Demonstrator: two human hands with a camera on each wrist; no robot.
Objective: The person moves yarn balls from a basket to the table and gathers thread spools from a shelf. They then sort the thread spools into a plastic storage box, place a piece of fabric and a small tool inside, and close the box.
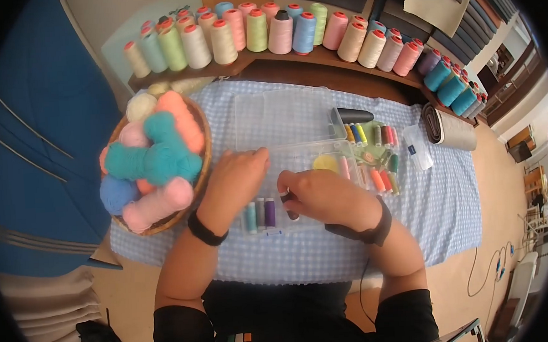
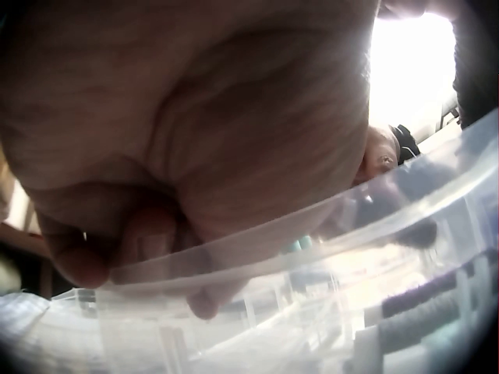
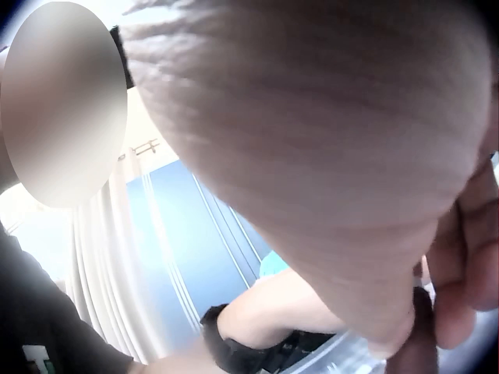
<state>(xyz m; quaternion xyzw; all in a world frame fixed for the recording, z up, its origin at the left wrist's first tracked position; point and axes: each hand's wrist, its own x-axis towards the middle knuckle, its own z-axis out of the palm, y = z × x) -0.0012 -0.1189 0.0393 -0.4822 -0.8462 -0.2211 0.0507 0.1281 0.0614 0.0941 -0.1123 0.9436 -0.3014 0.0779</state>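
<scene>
In the head view my right hand [image 1: 335, 195] pinches a dark brown thread spool [image 1: 293, 215] between thumb and fingers, above the front of a clear plastic box [image 1: 309, 225]. Teal [image 1: 251, 217], grey [image 1: 261, 212] and purple [image 1: 270, 212] thread spools stand side by side in the box, left of that hand. My left hand [image 1: 233, 176] reaches over the left part of the box, fingers bent downward. The left wrist view has its fingertips [image 2: 152, 243] at the clear wall [image 2: 257, 253], one finger showing through the plastic; whether they grip it I cannot tell.
The box's clear lid [image 1: 283, 117] lies folded back. More small spools [image 1: 381, 180] lie to the right, near a clear case [image 1: 417, 146] and a rolled grey cloth [image 1: 450, 129]. A basket [image 1: 206, 147] of yarn stands left. Large thread cones [image 1: 280, 32] line the back shelf.
</scene>
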